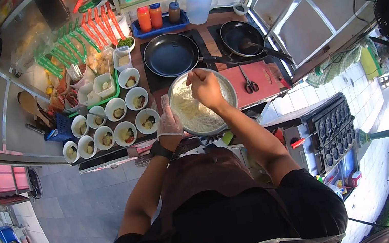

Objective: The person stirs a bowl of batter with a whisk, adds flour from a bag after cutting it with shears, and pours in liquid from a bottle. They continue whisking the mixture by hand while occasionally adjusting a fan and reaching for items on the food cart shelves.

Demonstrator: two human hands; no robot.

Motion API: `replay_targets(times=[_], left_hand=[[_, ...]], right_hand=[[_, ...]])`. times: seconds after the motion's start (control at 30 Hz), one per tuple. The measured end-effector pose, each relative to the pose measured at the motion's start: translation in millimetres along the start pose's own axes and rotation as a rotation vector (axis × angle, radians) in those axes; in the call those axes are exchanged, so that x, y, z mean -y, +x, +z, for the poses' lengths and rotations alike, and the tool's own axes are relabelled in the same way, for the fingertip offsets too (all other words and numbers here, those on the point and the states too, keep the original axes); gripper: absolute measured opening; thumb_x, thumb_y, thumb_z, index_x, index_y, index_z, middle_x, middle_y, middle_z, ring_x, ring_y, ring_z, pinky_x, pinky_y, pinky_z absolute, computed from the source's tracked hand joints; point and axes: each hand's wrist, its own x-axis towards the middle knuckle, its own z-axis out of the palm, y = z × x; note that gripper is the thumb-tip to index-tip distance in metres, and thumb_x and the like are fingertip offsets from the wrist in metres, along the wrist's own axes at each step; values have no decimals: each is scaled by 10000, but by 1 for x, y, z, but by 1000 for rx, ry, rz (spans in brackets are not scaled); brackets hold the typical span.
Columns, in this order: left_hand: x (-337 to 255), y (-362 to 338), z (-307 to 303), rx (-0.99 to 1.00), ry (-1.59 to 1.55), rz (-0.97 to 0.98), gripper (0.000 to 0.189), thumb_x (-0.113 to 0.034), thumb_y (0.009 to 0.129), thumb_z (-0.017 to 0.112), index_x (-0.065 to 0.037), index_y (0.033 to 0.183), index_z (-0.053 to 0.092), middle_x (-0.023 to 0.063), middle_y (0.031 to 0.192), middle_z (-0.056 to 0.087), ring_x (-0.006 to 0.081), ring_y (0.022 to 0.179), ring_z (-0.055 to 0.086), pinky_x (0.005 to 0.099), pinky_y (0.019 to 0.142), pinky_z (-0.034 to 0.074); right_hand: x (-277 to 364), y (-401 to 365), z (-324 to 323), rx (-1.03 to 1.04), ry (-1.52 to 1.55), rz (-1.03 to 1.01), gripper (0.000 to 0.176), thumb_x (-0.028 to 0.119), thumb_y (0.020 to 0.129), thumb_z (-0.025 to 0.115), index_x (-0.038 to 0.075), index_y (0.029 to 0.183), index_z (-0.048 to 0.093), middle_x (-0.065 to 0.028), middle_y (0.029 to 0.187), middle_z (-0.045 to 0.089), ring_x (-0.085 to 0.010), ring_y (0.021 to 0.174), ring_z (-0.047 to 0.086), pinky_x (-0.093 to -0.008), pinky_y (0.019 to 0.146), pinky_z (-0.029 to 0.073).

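A round metal bowl [232, 95] of white, flour-like powder [184, 105] sits at the centre of the frame. Over it, the bare right hand [205, 88] has its fingers curled together; whether they pinch anything cannot be told. The left hand [170, 123], in a clear glove, is at the bowl's left edge, fingers extended and close together; whether it grips the rim is unclear. Right of the bowl, black-handled scissors [250, 85] lie on a red board [269, 73]. Just above are two dark frying pans, a larger one [171, 55] and a smaller one [242, 35]. White cups [148, 132] with food inside stand in rows left of centre. Squeeze bottles [156, 16] stand at upper centre, and a black moulded griddle [334, 130] is at right.
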Motion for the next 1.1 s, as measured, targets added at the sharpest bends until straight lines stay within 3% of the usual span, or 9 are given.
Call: replay_targets(times=[0.13,0.17,0.27,0.37,0.47,0.53,0.67,0.9,1.1], left_hand=[[6,0,5,-33,-37,-1,560,-19,978,437,48,1516,296,343,1460,454,474,1349,464,484,1129,395],[6,0,5,-27,-47,-16,559,-18,978,436,51,1515,297,343,1458,456,469,1350,466,482,1130,396],[5,0,4,-21,-36,-16,550,-18,981,431,53,1511,303,346,1461,450,462,1356,463,477,1137,391],[0,0,2,17,-49,-92,545,-24,988,429,54,1512,306,347,1466,445,459,1362,457,476,1139,388],[5,0,4,0,-34,-46,544,-34,995,431,51,1517,303,344,1468,445,456,1359,462,473,1135,394],[2,-2,2,8,-43,-73,543,-38,999,430,51,1519,302,343,1470,443,455,1362,459,473,1135,394],[7,1,5,-26,20,-12,569,-62,992,441,51,1521,264,355,1440,463,466,1233,565,491,1047,469],[7,1,8,-11,12,-66,534,-85,1019,420,26,1523,286,328,1462,459,459,1250,555,474,1058,464],[20,9,8,-88,-34,5,450,-113,1045,413,-13,1483,389,293,1427,522,436,1268,557,467,1056,460]], right_hand=[[-28,12,-27,-132,-141,-52,280,155,1004,541,2,787,631,-22,569,539,-93,481,481,-295,477,364],[-10,16,-36,-140,-22,91,276,151,1017,507,17,799,611,-6,550,513,-86,445,463,-269,453,351],[-15,19,-36,-226,150,100,368,210,1078,473,15,784,578,-33,522,509,-106,423,464,-288,422,327],[-18,18,-42,-19,133,233,375,216,1062,494,6,765,586,-21,506,482,-105,408,463,-307,422,362],[-7,32,-52,-231,160,140,353,172,1057,478,5,765,581,-32,507,479,-103,405,451,-310,421,353],[-24,22,-39,-171,67,26,366,182,1068,477,5,764,579,-26,508,476,-99,406,444,-305,419,345],[-6,22,-55,16,251,227,381,203,1072,489,-4,765,580,-39,504,487,-114,384,437,-298,400,327],[83,43,-71,6,424,90,356,222,1078,495,-11,824,583,-20,503,469,-102,376,387,-284,396,310],[54,55,-17,-72,272,32,381,232,1082,497,-6,798,585,-32,495,475,-115,387,421,-287,401,326]])
